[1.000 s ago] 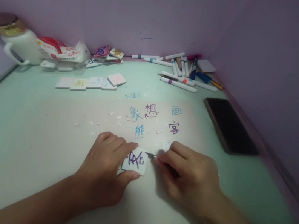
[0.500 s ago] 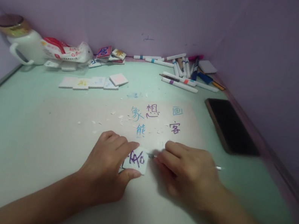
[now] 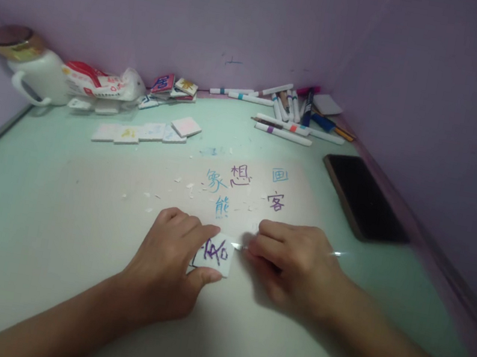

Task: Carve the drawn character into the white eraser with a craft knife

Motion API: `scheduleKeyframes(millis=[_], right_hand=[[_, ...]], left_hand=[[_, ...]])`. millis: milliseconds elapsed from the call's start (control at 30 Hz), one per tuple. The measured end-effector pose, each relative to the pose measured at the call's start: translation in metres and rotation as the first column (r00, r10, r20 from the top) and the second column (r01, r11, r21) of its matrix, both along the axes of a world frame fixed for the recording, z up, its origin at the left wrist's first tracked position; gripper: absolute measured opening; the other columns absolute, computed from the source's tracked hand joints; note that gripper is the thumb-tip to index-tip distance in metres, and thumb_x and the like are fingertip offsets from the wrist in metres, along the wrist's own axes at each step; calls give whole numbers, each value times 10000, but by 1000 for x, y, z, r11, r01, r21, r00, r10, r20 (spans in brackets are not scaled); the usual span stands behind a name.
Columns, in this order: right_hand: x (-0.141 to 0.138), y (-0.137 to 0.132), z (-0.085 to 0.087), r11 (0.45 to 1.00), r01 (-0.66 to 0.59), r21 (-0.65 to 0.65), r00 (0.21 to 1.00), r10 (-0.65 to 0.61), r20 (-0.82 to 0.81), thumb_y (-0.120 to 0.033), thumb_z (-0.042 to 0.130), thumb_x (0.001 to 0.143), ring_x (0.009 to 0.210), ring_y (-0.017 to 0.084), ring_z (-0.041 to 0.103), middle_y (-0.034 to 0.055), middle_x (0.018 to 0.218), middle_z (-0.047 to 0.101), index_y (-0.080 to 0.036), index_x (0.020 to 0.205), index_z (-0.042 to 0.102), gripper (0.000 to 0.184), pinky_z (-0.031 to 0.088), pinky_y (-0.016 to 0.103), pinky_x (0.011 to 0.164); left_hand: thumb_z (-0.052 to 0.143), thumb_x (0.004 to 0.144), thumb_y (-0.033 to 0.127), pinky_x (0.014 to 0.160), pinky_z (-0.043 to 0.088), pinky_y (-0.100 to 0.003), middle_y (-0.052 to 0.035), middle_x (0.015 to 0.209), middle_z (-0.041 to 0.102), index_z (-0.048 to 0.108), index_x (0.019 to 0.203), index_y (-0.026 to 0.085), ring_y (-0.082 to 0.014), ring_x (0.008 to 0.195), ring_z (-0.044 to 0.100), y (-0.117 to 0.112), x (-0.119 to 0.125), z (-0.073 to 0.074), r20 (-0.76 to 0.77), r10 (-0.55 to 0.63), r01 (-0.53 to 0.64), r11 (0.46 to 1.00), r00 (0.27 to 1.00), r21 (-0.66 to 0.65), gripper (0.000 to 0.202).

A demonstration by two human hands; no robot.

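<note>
On the pale green bench [image 3: 52,226], near its front and between the two hands, the left grip [image 3: 165,257] is closed on a white tile [image 3: 225,266], forefinger at the far edge and thumb over the near one. The tile sits inside that pinch with its right side sticking out toward the right grip [image 3: 290,266], which is just beside it and closed around a slim metal-tipped tool [image 3: 238,246]. The tool's tip meets, or nearly meets, the tile's right edge close to the far corner. Compared with half a second ago, the tile is in the same pinch, while the right grip has shifted slightly away from the person; the tool's back end stands farther up the view, and its tip, dim then, now catches the light. Written on the bench are purple 想 [image 3: 240,176] and 客 [image 3: 276,202], with 象 [image 3: 216,181], 熊 [image 3: 222,207] and 画 [image 3: 280,175] in blue. A red and white packet [image 3: 114,89] at the back carries print too small to read. The held tile's bold purple character lies sideways, partly covered by fingers, and cannot be read for certain. A pink tile [image 3: 161,84] in the rear pile shows 居. White flakes [image 3: 190,187] are scattered near the blue writing.
</note>
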State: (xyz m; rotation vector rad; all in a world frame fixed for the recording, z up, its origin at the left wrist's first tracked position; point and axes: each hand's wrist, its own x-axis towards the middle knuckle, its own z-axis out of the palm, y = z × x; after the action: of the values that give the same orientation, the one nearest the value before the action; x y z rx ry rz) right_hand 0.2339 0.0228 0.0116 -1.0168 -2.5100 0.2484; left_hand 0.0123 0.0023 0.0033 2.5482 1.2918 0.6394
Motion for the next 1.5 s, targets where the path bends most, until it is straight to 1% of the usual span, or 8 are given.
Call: scheduleKeyframes(millis=[433, 667, 833, 1033, 1133, 1267, 1333, 1500], right_hand=[[5, 9, 3, 986, -76, -146, 996, 67, -64, -146, 537, 785, 515, 97, 345, -36, 609, 436, -178, 649, 576, 145, 226, 265, 506], [-3, -8, 2, 967, 107, -232, 988, -131, -88, -162, 545, 779, 518, 91, 395, -16, 613, 494, -159, 614, 579, 168, 234, 261, 496], [-8, -14, 2, 964, 147, -221, 982, -169, -82, -171, 525, 784, 497, 89, 369, -22, 601, 465, -160, 599, 559, 189, 218, 266, 482], [-5, -12, 2, 983, 55, -178, 996, -67, -62, -149, 499, 788, 511, 95, 342, -18, 616, 451, -152, 620, 566, 181, 219, 273, 481], [-3, -11, 1, 980, 46, -193, 995, -63, -82, -144, 504, 795, 513, 95, 344, -18, 619, 445, -146, 631, 576, 179, 231, 271, 482], [4, -9, 1, 954, -19, -299, 972, -52, -229, -164, 550, 814, 519, 90, 408, -21, 622, 460, -145, 663, 590, 157, 290, 241, 485], [8, -8, 1, 941, -18, -337, 947, -92, -308, -165, 575, 819, 521, 85, 442, -21, 626, 477, -149, 678, 594, 143, 315, 222, 484], [9, -11, -2, 973, 119, -197, 959, -164, -230, -169, 588, 825, 507, 93, 437, -15, 624, 502, -153, 730, 643, 110, 306, 242, 478]], left_hand=[[593, 803, 306, 801, 400, -448, -38, 754, 577, 576, 1049, 135, -207, 716, 514, 3, -1, 2, -21, -21, 21, 1000, 1000, -16, 300], [664, 732, 285, 772, 391, -431, -23, 704, 581, 599, 995, 131, -204, 680, 521, 0, 2, 4, -62, 58, -58, 998, 996, -1, 312], [687, 702, 302, 780, 394, -427, -18, 728, 607, 591, 974, 175, -206, 691, 541, -2, 5, 3, -34, 93, -93, 996, 995, -1, 315], [693, 692, 285, 742, 405, -415, -10, 703, 593, 586, 949, 180, -204, 675, 532, -2, 5, 2, -27, 96, -96, 995, 995, 1, 298], [694, 703, 276, 741, 406, -418, -14, 693, 577, 593, 960, 150, -201, 673, 520, -1, 4, 2, -25, 70, -70, 998, 997, -2, 304], [693, 727, 278, 759, 401, -428, -17, 695, 560, 597, 981, 125, -198, 678, 507, 0, 3, 3, -3, 33, -33, 999, 999, -9, 312], [692, 732, 277, 765, 396, -427, -17, 704, 556, 594, 990, 130, -202, 694, 505, 0, 2, 3, 2, 33, -33, 999, 999, -22, 312], [695, 754, 292, 810, 383, -441, -23, 734, 562, 578, 1014, 127, -199, 711, 500, -2, 2, 2, 33, 18, -17, 999, 999, -32, 330]])
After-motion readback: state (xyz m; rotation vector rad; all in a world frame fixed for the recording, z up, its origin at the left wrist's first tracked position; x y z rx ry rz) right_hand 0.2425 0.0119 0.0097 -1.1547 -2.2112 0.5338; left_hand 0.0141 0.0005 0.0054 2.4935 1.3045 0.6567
